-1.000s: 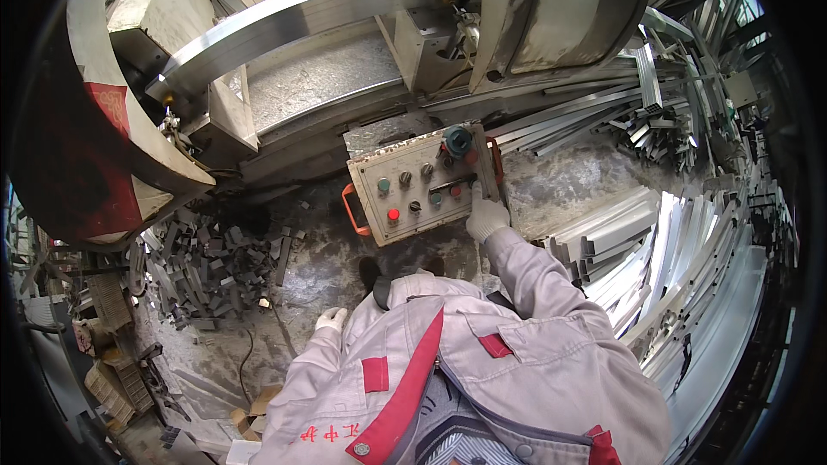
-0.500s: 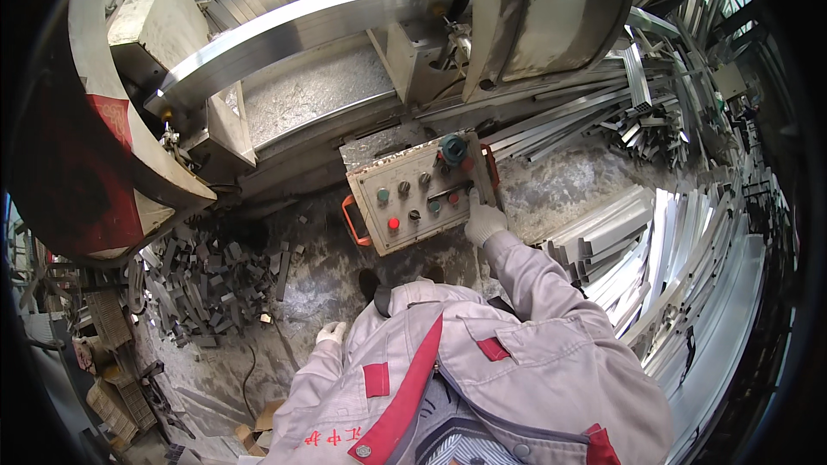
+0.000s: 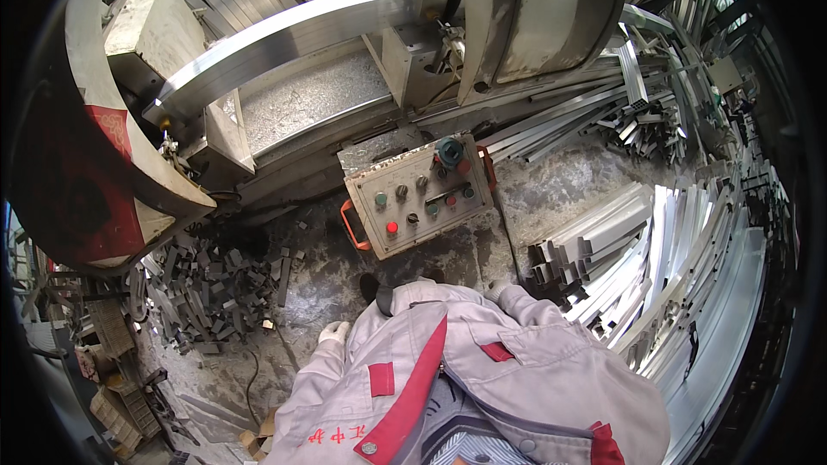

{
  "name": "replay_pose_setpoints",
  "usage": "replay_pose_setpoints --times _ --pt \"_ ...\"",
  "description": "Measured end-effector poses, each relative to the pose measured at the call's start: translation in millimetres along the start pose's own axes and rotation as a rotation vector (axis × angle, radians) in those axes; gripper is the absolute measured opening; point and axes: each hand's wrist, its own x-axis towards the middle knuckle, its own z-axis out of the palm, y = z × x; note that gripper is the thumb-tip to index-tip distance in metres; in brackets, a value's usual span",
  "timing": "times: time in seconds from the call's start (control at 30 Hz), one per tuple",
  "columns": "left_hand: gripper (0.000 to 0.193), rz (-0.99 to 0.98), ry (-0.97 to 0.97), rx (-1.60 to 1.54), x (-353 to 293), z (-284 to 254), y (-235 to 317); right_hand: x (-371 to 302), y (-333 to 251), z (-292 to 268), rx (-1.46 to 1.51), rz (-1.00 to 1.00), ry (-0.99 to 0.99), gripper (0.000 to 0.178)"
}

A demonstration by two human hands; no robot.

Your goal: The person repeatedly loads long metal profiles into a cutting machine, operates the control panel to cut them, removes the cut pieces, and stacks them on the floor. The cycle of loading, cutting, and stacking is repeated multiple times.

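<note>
My left hand (image 3: 333, 332), in a white glove, hangs beside my left hip and touches no object that I can see. Its fingers are foreshortened, so their pose is unclear. My right hand (image 3: 497, 291), gloved too, is low in front of my right side, largely covered by its grey sleeve; its fingers are hidden. In front of me stands a control box (image 3: 419, 198) with coloured push buttons, black knobs and orange side handles. A lit red button (image 3: 392, 228) glows at its left. Beyond it, a long silver aluminium profile (image 3: 284, 34) lies across the machine's supports.
A large curved guard with a red patch (image 3: 110, 181) rises at left, another pale guard (image 3: 551, 17) at top right. Short metal offcuts (image 3: 211, 293) are heaped on the floor at left. Long aluminium profiles (image 3: 603, 237) are stacked at right. A thin cable (image 3: 251, 383) runs along the floor.
My right hand has left the right part of the control box and dropped back toward my body. The left hand stays about where it was.
</note>
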Motion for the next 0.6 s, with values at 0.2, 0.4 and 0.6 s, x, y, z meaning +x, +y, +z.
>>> replay_pose_setpoints --times 0.2,0.4,0.6 --pt "0.062 -0.01 -0.003 0.1 16.1 -3.1 -2.2 -5.7 58.4 20.3 0.144 -0.02 0.028 0.081" --pt "0.063 0.011 -0.024 0.095 22.7 -8.3 18.9 -35.3 8.0 -1.3 0.243 0.0 0.118 0.075" --pt "0.06 0.058 -0.039 0.087 22.5 -11.7 35.1 -49.6 -32.6 -15.4 0.28 -0.043 0.091 0.095"
